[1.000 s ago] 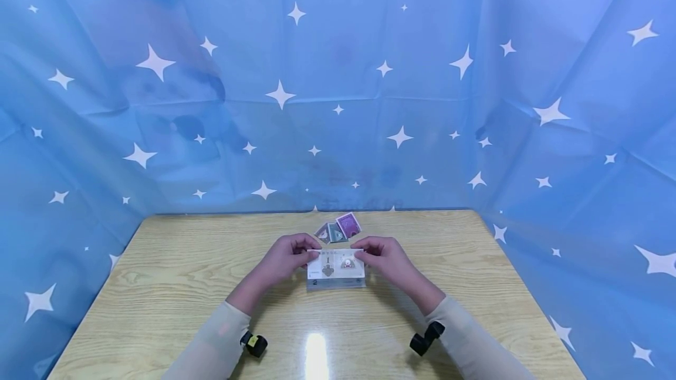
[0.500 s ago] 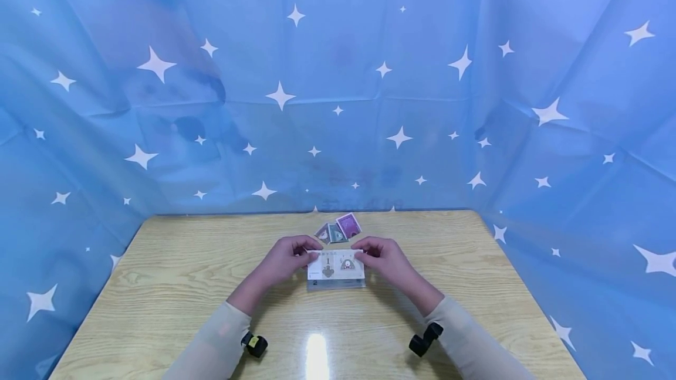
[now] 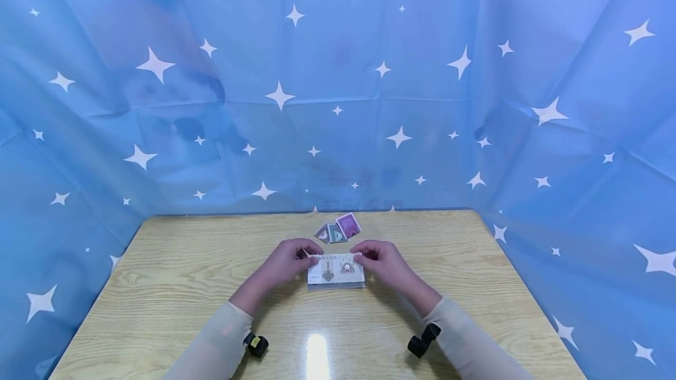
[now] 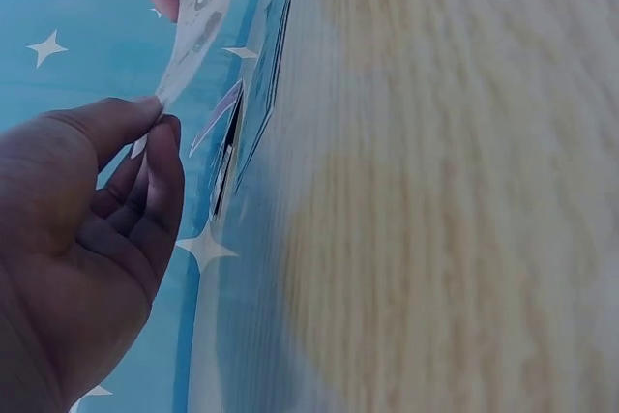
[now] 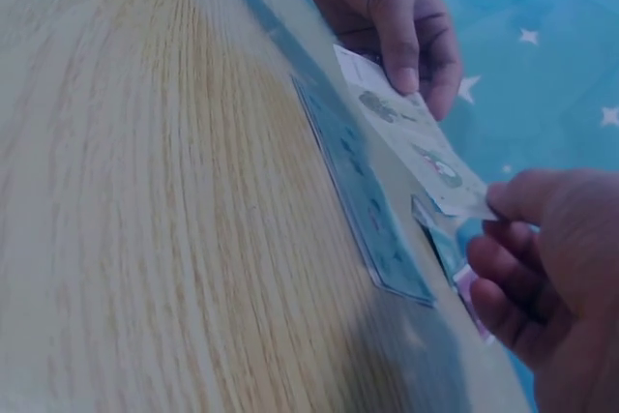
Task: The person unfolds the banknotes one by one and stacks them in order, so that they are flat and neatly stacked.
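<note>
A whitish paper note [image 3: 336,271] printed with a 1 and a small picture is stretched between both hands. My left hand [image 3: 287,261] pinches its left end between thumb and fingers. At the other end, my right hand [image 3: 386,263] does the same. In the right wrist view, a thin bluish note or stack [image 5: 363,200] lies flat on the table below the raised whitish note [image 5: 416,142]. From the head view only the near strip of that bluish paper [image 3: 336,286] shows; the rest is covered.
Behind the hands lie three small notes or cards: a brownish one [image 3: 323,234], a green one [image 3: 337,233] and a purple one [image 3: 348,225]. They are on the wooden table [image 3: 185,274], near its far edge. A blue star-patterned cloth [image 3: 338,75] hangs behind.
Both hands have come slightly toward me with the whitish note. It now covers more of the bluish paper, including most of the printed 2. The three small notes at the back have not moved.
</note>
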Demonstrator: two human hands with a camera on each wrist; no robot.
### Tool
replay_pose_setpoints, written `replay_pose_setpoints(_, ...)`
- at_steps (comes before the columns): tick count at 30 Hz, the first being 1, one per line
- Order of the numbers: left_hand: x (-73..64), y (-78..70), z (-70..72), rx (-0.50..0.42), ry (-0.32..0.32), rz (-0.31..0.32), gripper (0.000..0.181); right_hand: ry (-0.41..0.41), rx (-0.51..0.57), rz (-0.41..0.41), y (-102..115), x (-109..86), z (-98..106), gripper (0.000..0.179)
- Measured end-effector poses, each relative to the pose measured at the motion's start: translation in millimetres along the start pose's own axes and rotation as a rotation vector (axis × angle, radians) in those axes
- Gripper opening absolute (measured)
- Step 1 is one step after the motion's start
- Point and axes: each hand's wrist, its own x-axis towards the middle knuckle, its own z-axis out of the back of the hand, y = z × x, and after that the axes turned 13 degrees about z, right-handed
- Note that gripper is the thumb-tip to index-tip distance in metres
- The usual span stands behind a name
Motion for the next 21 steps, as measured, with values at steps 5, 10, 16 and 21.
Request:
replay_pose_setpoints(5,2.6,1.9,-0.9,0.051,0.007,0.001,0.017,0.011,-0.032,0.049,-4.0,0.1,-2.3,0.016)
replay_pose_setpoints(10,5.6,3.2,-2.2,0.117,0.013,-0.005,0.017,0.028,-0.062,0.062,-7.7,0.3,-4.2,0.015)
replay_pose_setpoints(16,8.2,3.0,-3.1,0.175,0.016,-0.009,0.016,0.04,-0.099,0.059,-10.3,1.3,-5.6,0.015)
replay_pose_setpoints(21,8.4,0.0,-3.2,0.189,0.019,0.005,0.016,0.046,-0.132,0.047,-9.6,2.1,-7.0,0.015)
